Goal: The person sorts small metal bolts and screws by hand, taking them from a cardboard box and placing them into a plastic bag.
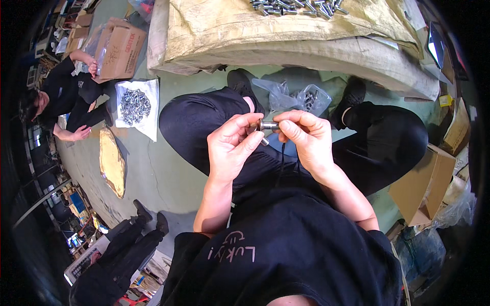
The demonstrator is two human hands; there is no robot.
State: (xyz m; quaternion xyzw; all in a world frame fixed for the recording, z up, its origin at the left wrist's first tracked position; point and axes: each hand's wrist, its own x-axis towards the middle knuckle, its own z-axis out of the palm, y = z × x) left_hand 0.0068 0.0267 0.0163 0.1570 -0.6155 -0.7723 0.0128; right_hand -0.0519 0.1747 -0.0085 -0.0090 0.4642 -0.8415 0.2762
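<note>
In front of my lap, both hands are closed around a short, shiny metal pin (269,125) with a wide round head. My left hand (228,148) pinches it at the head end, between thumb and fingers. A second metal piece (264,142) sticks out below the left thumb; most of it is hidden in that hand. The other end of the pin is between the thumb and forefinger of my right hand (310,145). Beyond my hands, on the floor between my feet, lies a clear plastic bag (275,94) with similar metal parts (310,98) in it.
A cloth-covered bench (306,33) ahead bears a pile of metal pins (301,7). At left, a person (66,92) sits by a cardboard box (120,51) and a white sheet (150,127) heaped with metal parts. Another person's legs (130,242) show lower left. An open carton (423,183) stands right.
</note>
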